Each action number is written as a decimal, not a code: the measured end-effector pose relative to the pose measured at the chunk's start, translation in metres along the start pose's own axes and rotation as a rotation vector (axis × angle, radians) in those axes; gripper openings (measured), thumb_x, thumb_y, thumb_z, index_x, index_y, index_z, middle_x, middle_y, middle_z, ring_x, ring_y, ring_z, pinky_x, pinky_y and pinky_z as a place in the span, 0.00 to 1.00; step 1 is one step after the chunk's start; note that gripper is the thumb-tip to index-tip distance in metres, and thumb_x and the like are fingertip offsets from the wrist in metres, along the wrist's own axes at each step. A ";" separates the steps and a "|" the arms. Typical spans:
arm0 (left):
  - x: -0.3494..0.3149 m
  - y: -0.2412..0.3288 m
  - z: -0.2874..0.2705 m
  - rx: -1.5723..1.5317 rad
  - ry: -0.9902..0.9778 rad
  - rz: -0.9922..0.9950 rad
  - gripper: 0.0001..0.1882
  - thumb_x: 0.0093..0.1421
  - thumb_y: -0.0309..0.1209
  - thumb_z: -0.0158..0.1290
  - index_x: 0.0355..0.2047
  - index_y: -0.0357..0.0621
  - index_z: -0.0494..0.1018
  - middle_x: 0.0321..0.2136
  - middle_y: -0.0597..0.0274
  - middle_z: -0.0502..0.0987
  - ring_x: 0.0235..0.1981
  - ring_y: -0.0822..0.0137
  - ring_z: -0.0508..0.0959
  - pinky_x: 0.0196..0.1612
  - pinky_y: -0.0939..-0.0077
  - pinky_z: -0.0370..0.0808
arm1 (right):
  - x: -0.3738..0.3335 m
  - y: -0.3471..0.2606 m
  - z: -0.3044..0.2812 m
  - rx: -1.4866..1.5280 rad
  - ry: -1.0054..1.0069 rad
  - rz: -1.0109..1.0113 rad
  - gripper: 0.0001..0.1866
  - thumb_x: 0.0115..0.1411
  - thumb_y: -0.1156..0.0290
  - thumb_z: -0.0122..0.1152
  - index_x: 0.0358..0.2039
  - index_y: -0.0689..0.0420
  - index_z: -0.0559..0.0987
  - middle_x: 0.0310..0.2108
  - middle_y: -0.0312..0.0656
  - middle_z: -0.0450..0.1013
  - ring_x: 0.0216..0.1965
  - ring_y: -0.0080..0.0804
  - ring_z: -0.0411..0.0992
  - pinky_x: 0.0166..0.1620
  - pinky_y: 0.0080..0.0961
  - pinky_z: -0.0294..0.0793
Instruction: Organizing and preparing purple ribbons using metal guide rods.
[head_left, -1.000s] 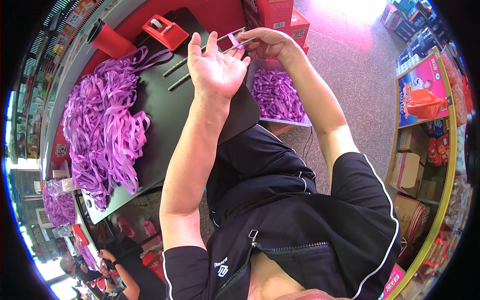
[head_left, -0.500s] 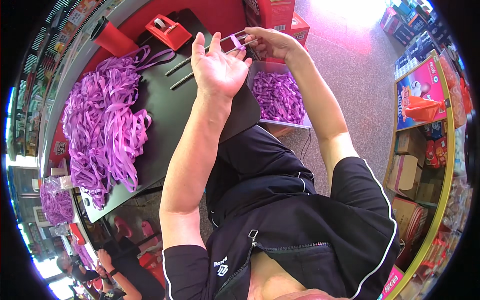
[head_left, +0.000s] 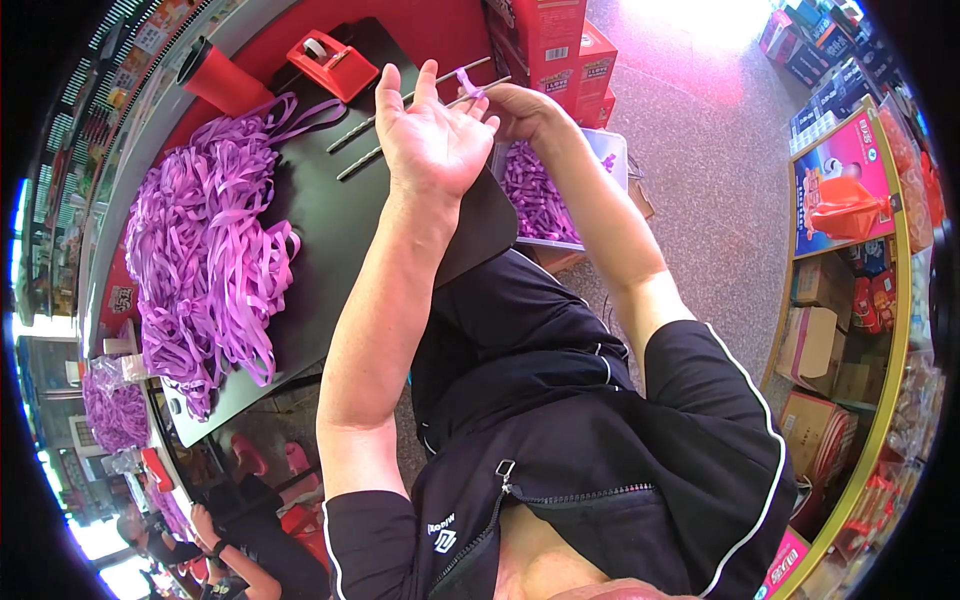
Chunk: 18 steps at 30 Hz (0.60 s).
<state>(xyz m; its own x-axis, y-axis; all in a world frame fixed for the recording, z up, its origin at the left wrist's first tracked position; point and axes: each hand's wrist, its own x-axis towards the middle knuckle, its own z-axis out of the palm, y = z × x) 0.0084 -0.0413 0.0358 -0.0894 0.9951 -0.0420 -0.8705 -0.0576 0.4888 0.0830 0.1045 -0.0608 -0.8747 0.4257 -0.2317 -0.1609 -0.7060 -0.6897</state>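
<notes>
My left hand [head_left: 437, 145] is raised palm up over the dark table, with thumb and forefinger stretched upward and the other fingers bent. It holds two thin metal rods [head_left: 352, 166], twisted at their left ends, which pass behind its fingers. A small purple ribbon [head_left: 468, 84] is wrapped across the rods near their right ends. Just below those ends is my right hand [head_left: 530, 112], bent at the wrist; its fingertips are mostly hidden, so its grip does not show. Beneath it stands a clear plastic bin [head_left: 622, 165] of small purple ribbon pieces [head_left: 540, 200].
A large heap of purple ribbon [head_left: 205, 260] covers the left of the black tabletop [head_left: 320, 235]. Behind it are a red tape dispenser [head_left: 332, 66] and a red cup [head_left: 225, 80]. Red boxes [head_left: 560, 50] stand beyond the bin. Another person [head_left: 240, 550] works at lower left.
My right hand has moved down and slightly left, away from the rod ends toward the bin, uncovering them. My left hand and the rods have shifted slightly left.
</notes>
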 end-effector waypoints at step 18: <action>0.007 -0.006 0.007 -0.058 -0.022 -0.008 0.51 0.57 0.60 0.44 0.68 0.57 0.27 0.65 0.39 0.19 0.68 0.48 0.23 0.66 0.52 0.22 | 0.007 -0.007 -0.043 0.069 0.193 -0.155 0.14 0.58 0.58 0.63 0.31 0.57 0.77 0.23 0.36 0.73 0.22 0.24 0.69 0.24 0.20 0.67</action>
<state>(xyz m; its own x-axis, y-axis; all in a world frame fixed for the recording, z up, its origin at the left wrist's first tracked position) 0.0164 -0.0336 0.0383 -0.0727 0.9970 -0.0265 -0.8978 -0.0538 0.4372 0.0978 0.1362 -0.0870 -0.7347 0.6273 -0.2584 -0.3226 -0.6580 -0.6804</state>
